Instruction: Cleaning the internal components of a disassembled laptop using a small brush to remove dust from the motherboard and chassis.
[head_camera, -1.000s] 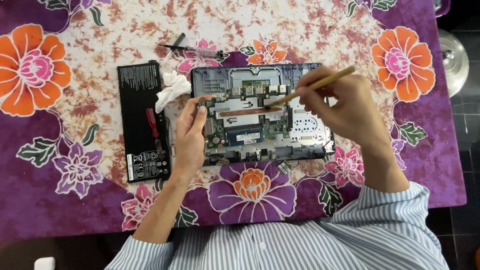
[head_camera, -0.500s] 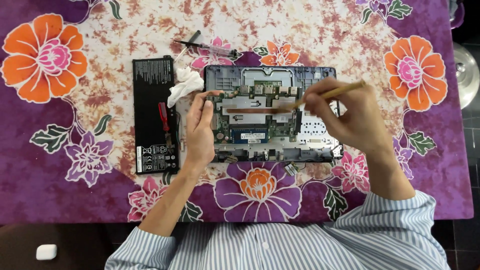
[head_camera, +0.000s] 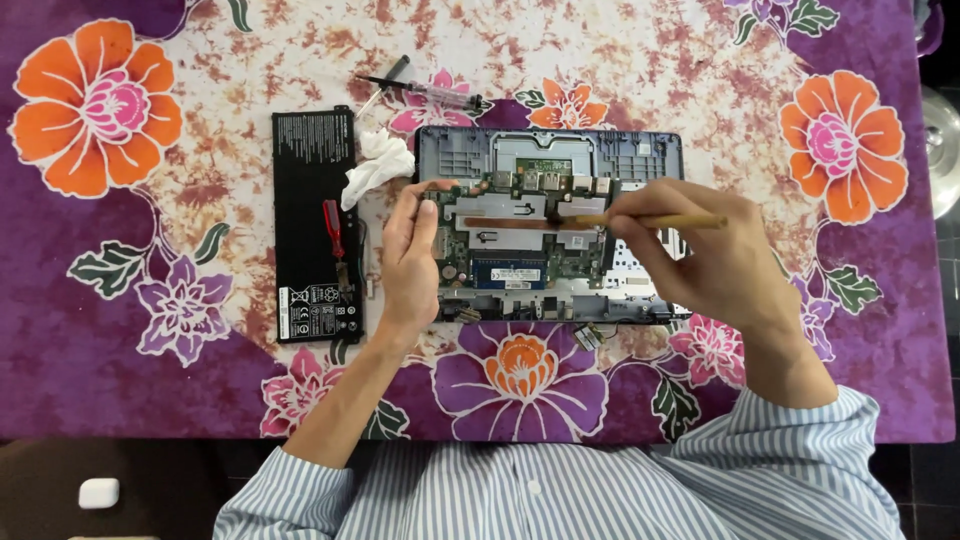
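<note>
- Purple floral tablecloth (head_camera: 120, 330) lay under everything.
- Right hand (head_camera: 715, 255) pinched a thin brush (head_camera: 640, 221), its tip on the opened laptop (head_camera: 548, 240) circuit board between the hands.
- Left hand (head_camera: 410, 255), fingers loosely extended, steadied the board's edge.
- Risk, I'd say: pressing hard could snag a connector.
- Left of that hand, the black battery (head_camera: 315, 225), red screwdriver (head_camera: 334, 228) and tissue (head_camera: 375, 165) could be knocked.
</note>
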